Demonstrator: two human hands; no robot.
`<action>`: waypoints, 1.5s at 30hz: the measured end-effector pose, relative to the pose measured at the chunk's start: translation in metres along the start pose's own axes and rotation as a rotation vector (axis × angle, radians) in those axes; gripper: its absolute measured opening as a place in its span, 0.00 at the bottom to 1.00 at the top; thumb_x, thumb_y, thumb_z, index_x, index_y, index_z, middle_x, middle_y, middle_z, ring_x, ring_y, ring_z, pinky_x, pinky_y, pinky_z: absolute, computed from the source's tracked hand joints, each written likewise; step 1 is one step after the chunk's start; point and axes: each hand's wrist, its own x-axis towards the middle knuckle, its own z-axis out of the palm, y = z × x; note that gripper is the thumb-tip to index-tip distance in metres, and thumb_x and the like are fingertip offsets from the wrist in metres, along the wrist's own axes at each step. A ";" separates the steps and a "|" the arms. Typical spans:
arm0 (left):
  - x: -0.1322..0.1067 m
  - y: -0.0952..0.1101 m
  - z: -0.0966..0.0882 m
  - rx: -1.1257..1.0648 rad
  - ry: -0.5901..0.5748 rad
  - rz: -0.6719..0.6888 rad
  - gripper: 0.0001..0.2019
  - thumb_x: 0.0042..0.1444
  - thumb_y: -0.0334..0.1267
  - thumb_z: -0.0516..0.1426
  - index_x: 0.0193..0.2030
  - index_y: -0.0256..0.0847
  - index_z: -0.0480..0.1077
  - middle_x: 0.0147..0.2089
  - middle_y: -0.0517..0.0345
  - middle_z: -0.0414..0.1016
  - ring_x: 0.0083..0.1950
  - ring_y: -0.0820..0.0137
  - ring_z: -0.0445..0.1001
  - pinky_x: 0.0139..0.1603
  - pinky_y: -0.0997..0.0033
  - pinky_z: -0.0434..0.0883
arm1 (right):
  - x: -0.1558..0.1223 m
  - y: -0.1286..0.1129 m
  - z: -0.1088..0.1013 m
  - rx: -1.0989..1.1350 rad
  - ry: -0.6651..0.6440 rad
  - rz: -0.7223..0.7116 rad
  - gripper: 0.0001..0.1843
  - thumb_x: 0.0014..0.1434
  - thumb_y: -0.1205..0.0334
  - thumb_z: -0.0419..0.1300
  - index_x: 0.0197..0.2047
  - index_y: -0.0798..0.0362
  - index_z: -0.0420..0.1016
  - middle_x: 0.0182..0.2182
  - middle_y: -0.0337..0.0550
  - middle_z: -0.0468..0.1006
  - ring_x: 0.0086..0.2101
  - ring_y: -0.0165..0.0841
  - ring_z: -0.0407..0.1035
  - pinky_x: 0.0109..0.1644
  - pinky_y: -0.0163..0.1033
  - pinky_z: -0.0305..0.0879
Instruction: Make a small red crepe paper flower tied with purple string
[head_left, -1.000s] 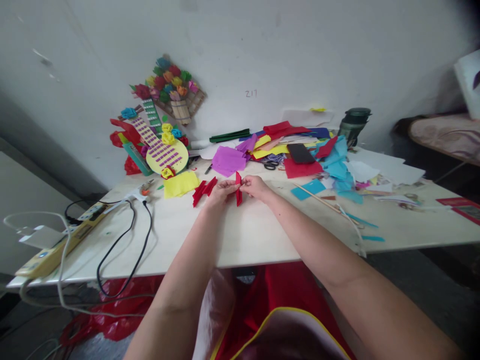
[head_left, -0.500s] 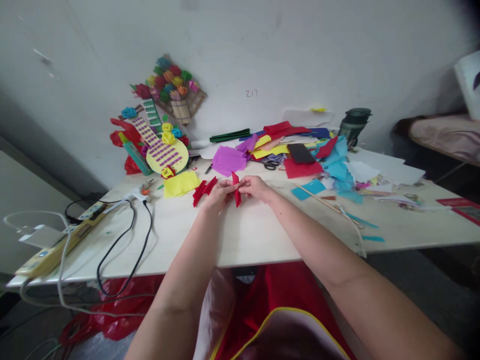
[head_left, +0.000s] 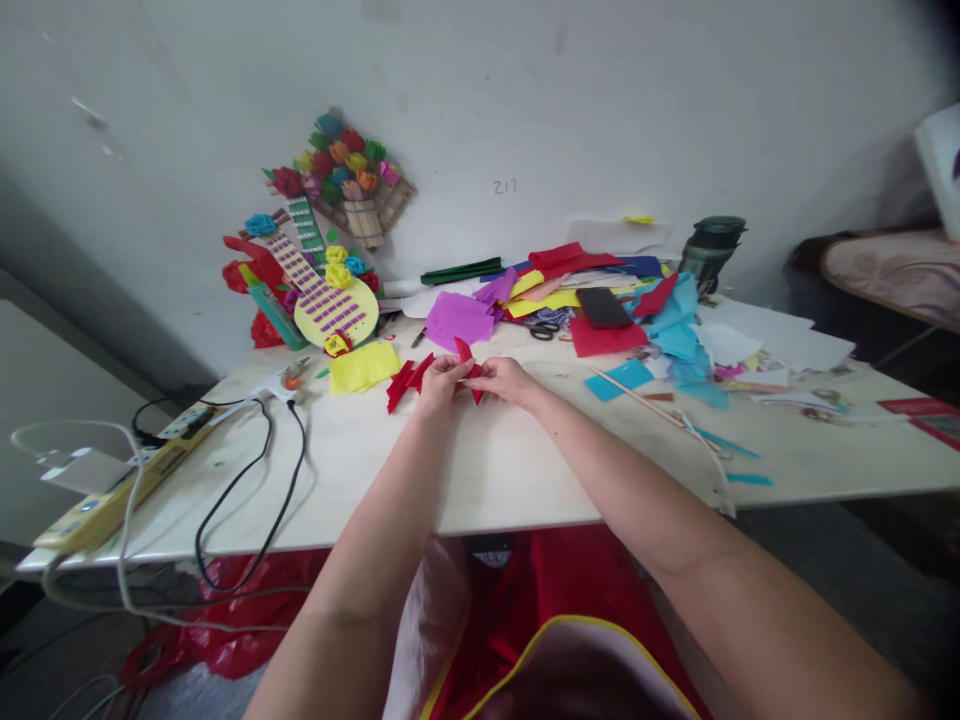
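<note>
Between my two hands, just above the white table (head_left: 517,470), is a narrow strip of red crepe paper (head_left: 463,350). My left hand (head_left: 444,382) pinches it from the left, thumb on top. My right hand (head_left: 501,380) pinches it from the right, its fingertips close to those of the left. The strip's middle is partly hidden by my fingers; its ends stick out above and below them. Left of my left hand lie several folded red paper pieces (head_left: 401,384), beside a yellow paper sheet (head_left: 365,368).
Purple paper (head_left: 459,320), black scissors (head_left: 543,330), a phone (head_left: 604,308) and blue paper (head_left: 619,381) lie beyond my hands. A wooden stick (head_left: 637,393) is to the right. At left are a power strip (head_left: 127,480), black cable (head_left: 266,470) and a flower-decorated guitar shape (head_left: 337,310).
The red strip has tilted, its upper end leaning further left. My fingers have shifted slightly on it, the right ones reaching further across. The other things stay in place.
</note>
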 end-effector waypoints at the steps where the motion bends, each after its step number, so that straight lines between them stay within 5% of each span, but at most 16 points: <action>1: 0.001 -0.001 0.000 0.000 -0.001 0.009 0.16 0.34 0.36 0.67 0.25 0.36 0.65 0.23 0.60 0.72 0.24 0.74 0.71 0.27 0.74 0.66 | 0.000 0.000 0.001 0.003 0.011 0.005 0.14 0.44 0.58 0.65 0.23 0.56 0.64 0.15 0.32 0.67 0.16 0.21 0.59 0.19 0.27 0.54; 12: 0.002 -0.001 -0.002 -0.059 -0.100 -0.030 0.11 0.37 0.35 0.66 0.25 0.35 0.68 0.24 0.59 0.71 0.27 0.74 0.72 0.32 0.73 0.68 | 0.003 0.002 -0.001 0.095 0.022 -0.002 0.13 0.48 0.67 0.63 0.19 0.56 0.63 0.10 0.30 0.65 0.12 0.20 0.57 0.17 0.26 0.53; 24: -0.001 0.003 0.000 0.013 0.005 -0.012 0.16 0.38 0.43 0.66 0.23 0.37 0.64 0.21 0.61 0.69 0.24 0.75 0.70 0.28 0.74 0.66 | 0.002 0.003 0.004 0.167 -0.033 0.025 0.13 0.49 0.70 0.61 0.20 0.54 0.60 0.05 0.27 0.59 0.07 0.21 0.51 0.11 0.27 0.43; 33: 0.001 0.002 -0.002 0.027 0.074 0.020 0.17 0.39 0.46 0.65 0.25 0.38 0.62 0.24 0.60 0.71 0.23 0.77 0.69 0.26 0.77 0.64 | 0.003 -0.001 0.004 0.360 -0.025 0.112 0.08 0.49 0.76 0.60 0.25 0.57 0.64 0.18 0.37 0.75 0.19 0.29 0.72 0.22 0.31 0.67; 45: 0.001 0.002 0.000 0.027 0.083 0.060 0.17 0.41 0.47 0.63 0.25 0.38 0.61 0.20 0.64 0.66 0.23 0.75 0.69 0.28 0.75 0.66 | -0.001 -0.010 0.004 0.199 -0.028 0.069 0.14 0.50 0.64 0.63 0.19 0.55 0.62 0.11 0.33 0.68 0.15 0.29 0.68 0.18 0.30 0.64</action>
